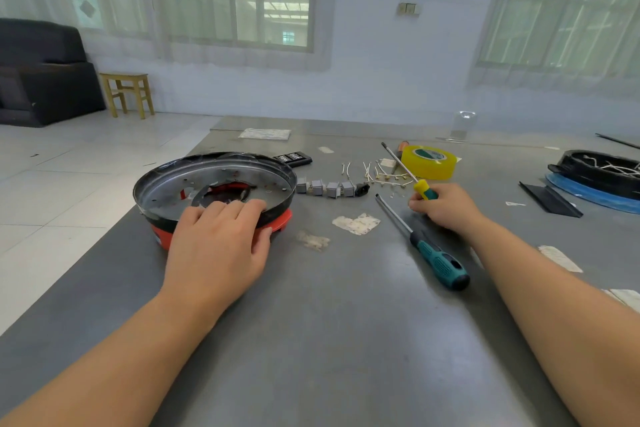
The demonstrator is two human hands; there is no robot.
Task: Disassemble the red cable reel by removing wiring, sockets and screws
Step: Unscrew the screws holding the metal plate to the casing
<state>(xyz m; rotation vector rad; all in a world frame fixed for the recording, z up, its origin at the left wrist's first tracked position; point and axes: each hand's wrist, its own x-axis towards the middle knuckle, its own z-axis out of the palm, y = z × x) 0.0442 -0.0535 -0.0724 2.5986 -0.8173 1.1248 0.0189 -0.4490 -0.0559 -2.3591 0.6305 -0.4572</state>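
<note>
- Green screwdriver (424, 243): lies loose on the grey table (311, 340), between the hands.
- Left hand (221, 243): fingers flat over the near rim of the red cable reel (214, 194), at table's left.
- Right hand (450, 206): grips a yellow-handled screwdriver (412, 175).
- Grey sockets (327, 188): in a row beside the reel.
- Yellow tape roll (429, 161): behind.

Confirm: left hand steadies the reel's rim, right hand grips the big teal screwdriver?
Not quite. In the head view the right hand grips the yellow-handled screwdriver; the teal screwdriver lies untouched on the table. The left hand does rest on the reel rim.
</note>
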